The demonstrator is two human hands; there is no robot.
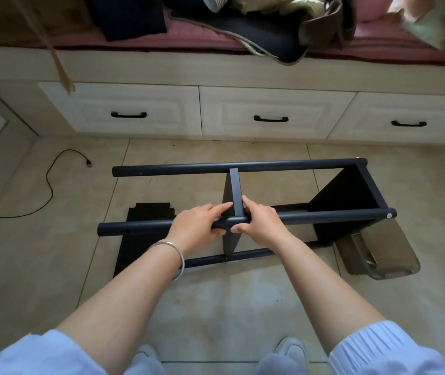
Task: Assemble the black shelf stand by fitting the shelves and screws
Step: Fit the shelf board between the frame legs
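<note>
The black shelf stand lies on its side on the tiled floor, its round poles running left to right. One shelf sits fixed at the right end. A middle shelf stands on edge between the poles. My left hand grips the near upper pole just left of that shelf, with its forefinger reaching to the shelf's edge. My right hand grips the same pole on the shelf's right side, fingers against the shelf. A loose black shelf panel lies flat on the floor under the left end.
A clear plastic bag with packaging lies at the stand's right end. A black cable curls over the floor at the left. Beyond the stand is a bed base with three drawers. My feet stand near the bottom edge.
</note>
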